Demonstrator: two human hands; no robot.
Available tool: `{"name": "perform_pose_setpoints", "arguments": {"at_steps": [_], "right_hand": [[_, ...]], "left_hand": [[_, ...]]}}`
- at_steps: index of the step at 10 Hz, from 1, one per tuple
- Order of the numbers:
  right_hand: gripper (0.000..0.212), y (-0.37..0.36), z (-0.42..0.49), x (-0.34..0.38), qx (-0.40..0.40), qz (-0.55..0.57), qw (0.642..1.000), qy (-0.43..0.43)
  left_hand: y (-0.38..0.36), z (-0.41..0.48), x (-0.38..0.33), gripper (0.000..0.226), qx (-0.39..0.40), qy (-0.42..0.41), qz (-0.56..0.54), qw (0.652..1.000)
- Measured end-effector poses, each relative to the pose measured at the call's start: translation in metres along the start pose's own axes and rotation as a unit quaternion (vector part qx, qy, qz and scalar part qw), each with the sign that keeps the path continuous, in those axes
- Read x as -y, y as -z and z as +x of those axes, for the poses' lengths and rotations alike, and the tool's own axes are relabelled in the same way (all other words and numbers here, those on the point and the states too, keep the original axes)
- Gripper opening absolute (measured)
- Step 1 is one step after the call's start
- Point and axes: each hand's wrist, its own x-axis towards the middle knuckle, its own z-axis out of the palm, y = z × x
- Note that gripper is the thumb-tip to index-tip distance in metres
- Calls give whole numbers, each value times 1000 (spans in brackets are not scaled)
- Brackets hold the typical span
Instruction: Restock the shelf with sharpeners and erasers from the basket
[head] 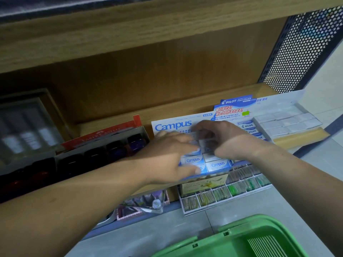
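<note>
Both hands are over the Campus display box (172,125) on the wooden shelf (204,104).

Left hand (172,154): fingers nearly straight and spread, lying flat across the left column of erasers (218,165), thumb toward the front edge. It grips nothing.

Right hand (230,143): fingers curled down over the back rows, tips just beside the left fingertips. Motion blur; I cannot tell whether it pinches an eraser or only nudges one.

Key relation: the open slot, if any, lies directly beneath and between the two sets of fingertips, toward the box's rear. The right hand is nearer it.

The erasers lie flat, labels up, long axis running left to right, packed edge to edge. They are white blocks in blue-and-white sleeves printed "Campus".

The green basket (241,240) sits low and to the right, well apart from the hands.
</note>
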Motion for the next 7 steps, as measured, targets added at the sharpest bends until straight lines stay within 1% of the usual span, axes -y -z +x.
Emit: {"name": "perform_pose_setpoints", "arguments": {"at_steps": [1,2,3,4,5,6,7], "right_hand": [[77,0,0,-5,-12,8,1000,7],[81,2,-1,-3,4,5,1000,11],[81,5,-4,3,34,-3,999,16],[73,5,-10,0,31,35,999,20],[62,1,-20,0,7,104,995,4],[40,4,-37,4,-46,134,990,12],[28,20,-67,3,-103,157,982,29]], "left_hand": [[-7,1,-3,72,21,1,23,1000],[-4,3,-4,72,15,17,15,1000],[-2,5,-5,71,18,22,29,999],[-1,5,-6,69,8,25,48,999],[-4,4,-10,67,18,23,36,999],[1,-3,-15,63,18,15,22,999],[26,-16,-16,54,-33,43,-26,998]]}}
